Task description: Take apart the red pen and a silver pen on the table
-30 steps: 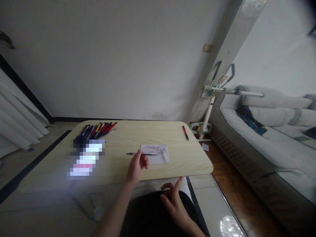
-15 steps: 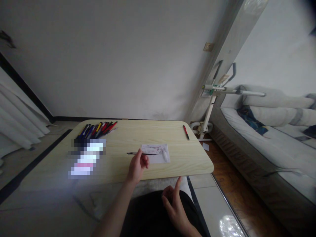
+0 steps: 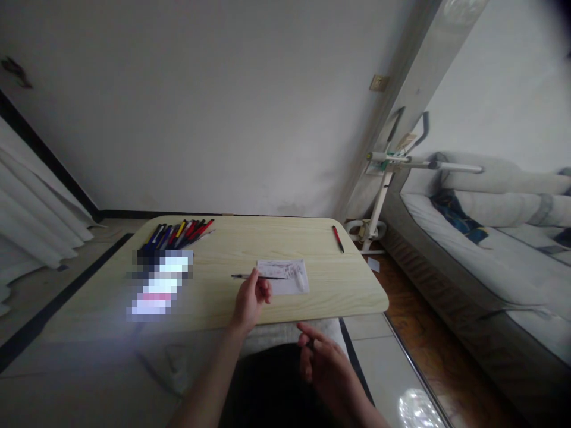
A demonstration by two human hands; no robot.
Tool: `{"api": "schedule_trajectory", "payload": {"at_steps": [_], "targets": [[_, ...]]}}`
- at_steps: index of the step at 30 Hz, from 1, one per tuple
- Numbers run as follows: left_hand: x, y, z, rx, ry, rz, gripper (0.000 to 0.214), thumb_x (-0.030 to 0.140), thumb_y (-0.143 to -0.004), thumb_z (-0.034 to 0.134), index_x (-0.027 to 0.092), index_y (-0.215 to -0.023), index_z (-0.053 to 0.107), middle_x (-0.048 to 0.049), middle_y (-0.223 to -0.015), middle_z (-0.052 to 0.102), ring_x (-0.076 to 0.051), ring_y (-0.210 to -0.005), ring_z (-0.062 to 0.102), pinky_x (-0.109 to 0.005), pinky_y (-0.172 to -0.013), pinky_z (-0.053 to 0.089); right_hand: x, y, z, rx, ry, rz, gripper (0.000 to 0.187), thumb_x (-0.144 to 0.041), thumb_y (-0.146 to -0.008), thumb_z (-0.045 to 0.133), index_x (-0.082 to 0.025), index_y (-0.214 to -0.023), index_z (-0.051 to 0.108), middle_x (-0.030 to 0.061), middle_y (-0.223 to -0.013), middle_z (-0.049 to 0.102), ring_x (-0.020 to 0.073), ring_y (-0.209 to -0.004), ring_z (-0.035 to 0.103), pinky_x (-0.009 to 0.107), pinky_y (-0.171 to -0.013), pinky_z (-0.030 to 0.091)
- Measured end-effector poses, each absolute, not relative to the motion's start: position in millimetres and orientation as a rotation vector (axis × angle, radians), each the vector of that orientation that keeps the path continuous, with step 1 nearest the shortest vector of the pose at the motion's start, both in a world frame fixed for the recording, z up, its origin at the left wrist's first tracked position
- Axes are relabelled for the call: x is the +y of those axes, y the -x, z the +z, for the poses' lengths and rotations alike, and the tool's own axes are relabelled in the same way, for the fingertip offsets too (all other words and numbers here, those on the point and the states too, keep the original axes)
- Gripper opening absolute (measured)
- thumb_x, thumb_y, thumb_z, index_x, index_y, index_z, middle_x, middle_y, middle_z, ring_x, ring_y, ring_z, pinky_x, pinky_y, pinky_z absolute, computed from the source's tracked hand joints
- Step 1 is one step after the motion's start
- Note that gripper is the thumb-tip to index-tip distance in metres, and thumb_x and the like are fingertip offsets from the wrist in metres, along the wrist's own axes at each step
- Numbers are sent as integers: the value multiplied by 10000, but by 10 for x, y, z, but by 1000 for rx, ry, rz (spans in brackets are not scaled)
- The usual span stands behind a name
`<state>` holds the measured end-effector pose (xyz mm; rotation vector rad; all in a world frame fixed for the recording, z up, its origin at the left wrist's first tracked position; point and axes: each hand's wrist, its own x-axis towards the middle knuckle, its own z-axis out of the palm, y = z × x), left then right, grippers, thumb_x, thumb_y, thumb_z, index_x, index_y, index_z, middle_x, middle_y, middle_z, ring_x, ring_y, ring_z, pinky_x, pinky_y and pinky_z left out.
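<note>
My left hand [image 3: 252,298] pinches a thin dark pen [image 3: 273,277] between thumb and fingers. The pen lies nearly level across the upper part of a white sheet of paper [image 3: 283,289] covered in dark scribbles. Below the table's front edge, over my lap, is my right hand [image 3: 325,364], its index finger stretched toward the left and the other fingers loosely curled. I see nothing clearly held in it. A red and black pen [image 3: 338,239] rests on the table near the far right corner.
A bunch of several pens [image 3: 176,235] lies on the wooden table [image 3: 250,238] at the back left. A blurred-out bright object [image 3: 163,284] is in front of them. A white exercise frame [image 3: 379,196] and a grey sofa [image 3: 482,273] stand to the right.
My right hand has turned, its index finger swinging from pointing up to pointing left. My left hand keeps the pen in about the same place over the paper.
</note>
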<state>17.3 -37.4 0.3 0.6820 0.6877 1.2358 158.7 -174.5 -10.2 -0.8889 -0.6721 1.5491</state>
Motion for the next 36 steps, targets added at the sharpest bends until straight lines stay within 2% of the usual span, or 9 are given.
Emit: {"api": "schedule_trajectory", "payload": {"at_steps": [6,12,18,26,32,36], "targets": [[-372,-168,-14,673,-685,1233,379,468,-769,507,153,-564,463,26,-485,478,-80,-422,436,-203,-411,317,-1639,-1571,294,-385,547,1744,293,-290,-762,566,-159,-1016,631,34,-856,552,65,-514,415,200,-446,330],[-377,-167,-18,666,-676,1231,372,463,-771,506,152,-570,467,26,-487,477,-81,-428,443,-206,-418,322,-1661,-1492,365,-363,454,1775,250,-297,-751,604,-163,-959,630,21,-784,566,55,-477,388,192,-433,297],[-374,-171,-13,686,-676,1233,387,485,-751,519,156,-557,452,31,-476,472,-79,-414,435,-205,-406,316,-1503,-1499,254,-652,559,1612,105,-254,-732,635,-174,-703,575,-27,-582,493,56,-433,376,200,-443,276],[-375,-171,-27,682,-709,1231,390,481,-774,487,152,-566,466,30,-475,473,-76,-408,431,-205,-406,309,-1026,-1678,47,-948,959,1172,133,-277,-779,592,-158,-720,589,-18,-599,532,71,-481,427,213,-491,326],[-392,-161,-8,681,-726,1216,403,489,-790,456,154,-567,470,23,-473,480,-79,-410,428,-209,-419,317,-840,-1486,8,-924,1044,1113,164,-287,-753,605,-178,-875,597,-20,-659,561,73,-476,454,217,-482,359],[-396,-154,-3,686,-717,1200,411,491,-796,444,151,-568,479,18,-477,482,-81,-428,435,-208,-438,332,-764,-1312,-1,-912,997,1133,198,-287,-725,629,-188,-885,569,-35,-658,539,76,-483,487,217,-483,390]]}}
